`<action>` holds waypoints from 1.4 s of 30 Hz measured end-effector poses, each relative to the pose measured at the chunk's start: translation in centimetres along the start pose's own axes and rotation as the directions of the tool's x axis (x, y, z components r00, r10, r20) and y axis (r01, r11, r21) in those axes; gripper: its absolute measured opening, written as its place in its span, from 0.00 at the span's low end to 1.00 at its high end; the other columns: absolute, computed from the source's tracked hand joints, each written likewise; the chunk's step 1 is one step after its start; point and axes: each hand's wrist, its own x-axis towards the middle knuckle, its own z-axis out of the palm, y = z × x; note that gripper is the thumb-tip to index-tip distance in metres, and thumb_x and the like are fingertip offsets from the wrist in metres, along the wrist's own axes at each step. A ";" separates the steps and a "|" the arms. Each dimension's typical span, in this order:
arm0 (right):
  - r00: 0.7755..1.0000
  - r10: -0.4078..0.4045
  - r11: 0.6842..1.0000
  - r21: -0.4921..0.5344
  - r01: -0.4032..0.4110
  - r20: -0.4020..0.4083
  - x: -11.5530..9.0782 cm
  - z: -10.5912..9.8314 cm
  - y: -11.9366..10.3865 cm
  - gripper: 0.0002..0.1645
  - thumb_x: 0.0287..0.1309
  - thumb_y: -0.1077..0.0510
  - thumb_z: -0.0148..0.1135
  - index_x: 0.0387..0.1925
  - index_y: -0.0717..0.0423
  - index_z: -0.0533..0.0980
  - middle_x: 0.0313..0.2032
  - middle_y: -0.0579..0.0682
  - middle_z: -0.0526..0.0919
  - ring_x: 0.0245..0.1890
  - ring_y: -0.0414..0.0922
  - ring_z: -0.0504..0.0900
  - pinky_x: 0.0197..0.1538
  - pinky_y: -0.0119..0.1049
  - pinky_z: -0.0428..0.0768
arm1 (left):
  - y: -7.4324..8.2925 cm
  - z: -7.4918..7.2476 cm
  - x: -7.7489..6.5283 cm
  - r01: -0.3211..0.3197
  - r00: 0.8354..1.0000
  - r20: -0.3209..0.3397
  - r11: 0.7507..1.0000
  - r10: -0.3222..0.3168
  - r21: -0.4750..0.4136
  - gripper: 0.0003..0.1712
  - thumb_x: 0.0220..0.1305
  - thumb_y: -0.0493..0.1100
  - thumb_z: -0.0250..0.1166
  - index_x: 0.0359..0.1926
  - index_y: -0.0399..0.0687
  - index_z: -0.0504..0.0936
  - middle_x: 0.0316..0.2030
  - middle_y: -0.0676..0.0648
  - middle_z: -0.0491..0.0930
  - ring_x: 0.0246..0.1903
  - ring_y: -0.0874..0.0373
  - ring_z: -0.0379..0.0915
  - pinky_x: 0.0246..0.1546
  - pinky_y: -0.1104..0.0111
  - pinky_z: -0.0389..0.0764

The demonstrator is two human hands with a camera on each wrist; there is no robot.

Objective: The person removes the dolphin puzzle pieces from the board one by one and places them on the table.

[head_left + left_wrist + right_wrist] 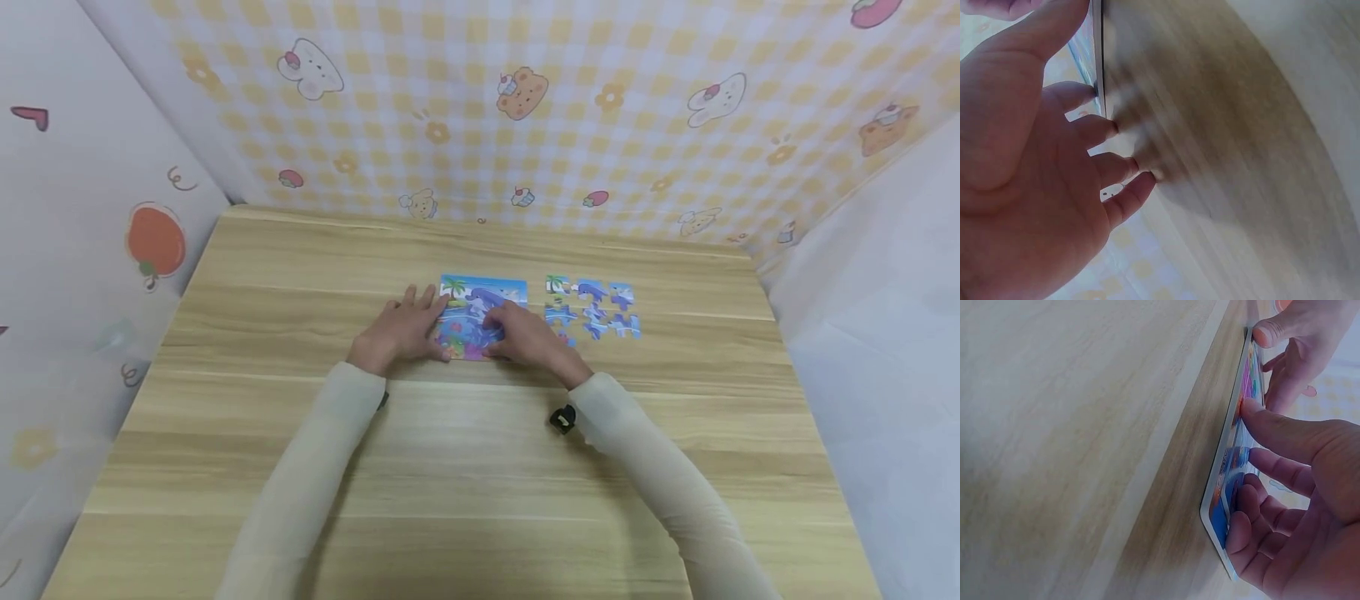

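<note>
A dolphin jigsaw puzzle in a flat board (480,287) lies on the wooden table, between and under both hands. My left hand (405,331) spreads its fingers at the board's left side, thumb near the lower corner. In the left wrist view, its fingertips reach the board's edge (1099,59) and the tabletop. My right hand (528,337) is over the board's right part. Its thumb (1260,415) and index finger pinch a puzzle piece down at the board's surface, the piece mostly hidden by the hand. The other fingers curl in over a blue corner (1217,522).
Right of the board lie several loose puzzle pieces (592,312) in rough rows, the lowest partly behind the right wrist. Behind the wooden table (480,483) hangs a yellow checked cloth (465,108). White sheets stand at both sides. A small black device (562,419) is by the right cuff.
</note>
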 end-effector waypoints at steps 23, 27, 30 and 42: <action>1.000 0.022 1.000 0.020 -0.022 -0.012 0.4 0.1 -0.2 0.22 0.51 0.54 0.76 0.47 0.54 0.79 0.45 0.51 0.79 0.43 0.47 0.78 0.48 0.43 0.80 | -1.3 0.5 0.5 0.000 1.000 0.030 0.994 0.003 -0.106 0.66 0.55 0.66 0.69 0.80 0.56 0.35 0.78 0.42 0.23 0.74 0.38 0.11 0.71 0.39 0.23; 1.000 0.023 0.999 0.025 -0.023 -0.014 0.6 0.1 -0.2 0.21 0.51 0.54 0.76 0.46 0.53 0.79 0.44 0.50 0.80 0.42 0.46 0.78 0.47 0.42 0.80 | -1.3 0.3 0.7 -0.001 0.999 0.042 0.994 0.005 -0.111 0.66 0.55 0.66 0.70 0.80 0.56 0.35 0.78 0.42 0.22 0.74 0.38 0.11 0.70 0.39 0.23; 1.000 0.026 0.999 0.030 -0.025 -0.018 0.8 0.1 -0.1 0.20 0.51 0.54 0.76 0.45 0.53 0.79 0.43 0.49 0.80 0.41 0.46 0.78 0.47 0.41 0.80 | -1.0 0.2 0.8 0.007 0.999 0.047 0.995 -0.002 -0.104 0.66 0.55 0.65 0.70 0.80 0.56 0.35 0.78 0.42 0.22 0.74 0.37 0.11 0.70 0.38 0.24; 0.999 -0.045 0.999 0.029 0.045 0.007 1.3 -0.2 -0.2 0.23 0.54 0.57 0.73 0.53 0.56 0.80 0.48 0.52 0.83 0.48 0.48 0.80 0.55 0.44 0.79 | -1.0 0.2 0.9 0.010 0.998 0.055 0.995 -0.005 -0.097 0.67 0.55 0.65 0.70 0.79 0.53 0.35 0.77 0.40 0.22 0.73 0.35 0.11 0.69 0.36 0.23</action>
